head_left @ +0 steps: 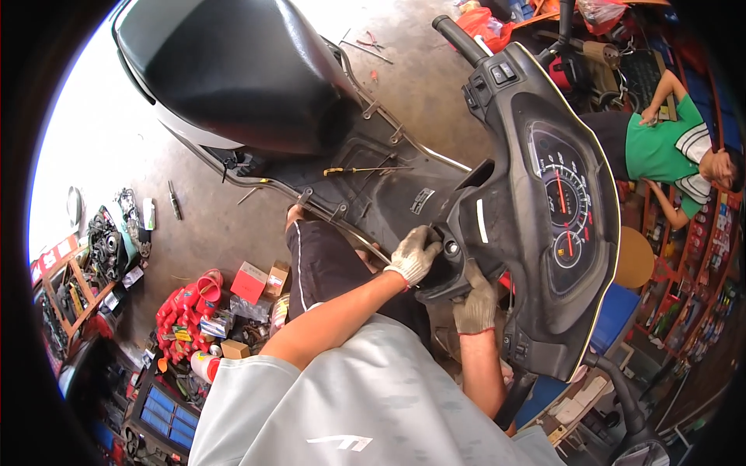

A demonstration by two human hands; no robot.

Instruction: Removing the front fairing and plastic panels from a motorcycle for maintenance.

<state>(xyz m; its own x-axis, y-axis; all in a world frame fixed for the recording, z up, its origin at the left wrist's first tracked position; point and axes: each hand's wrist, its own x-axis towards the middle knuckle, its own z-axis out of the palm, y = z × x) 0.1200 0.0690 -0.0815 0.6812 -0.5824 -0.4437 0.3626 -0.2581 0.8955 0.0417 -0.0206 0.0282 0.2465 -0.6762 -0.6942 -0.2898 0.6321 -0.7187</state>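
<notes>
I stand beside a scooter with its dark handlebar cover (pixel 497 179) and dial cluster (pixel 563 206) to my right. My left hand (pixel 416 255), in a pale knit work glove, is closed on the left edge of the dark inner front panel (pixel 444 272), next to the round ignition lock (pixel 451 248). On the panel's near side, my gloved right hand (pixel 475 304) grips its edge, with the fingertips partly hidden. A screwdriver with a yellow handle (pixel 336 172) lies on the black footboard (pixel 365 196), its shaft pointing right.
The black seat (pixel 233 74) and metal side rails (pixel 381 109) lie beyond the footboard. Pliers (pixel 368 39) rest on the floor. Red boxes (pixel 249 281) and engine parts (pixel 109 245) sit at left. A person in a green shirt (pixel 660 144) stands at right by stocked shelves (pixel 699 272).
</notes>
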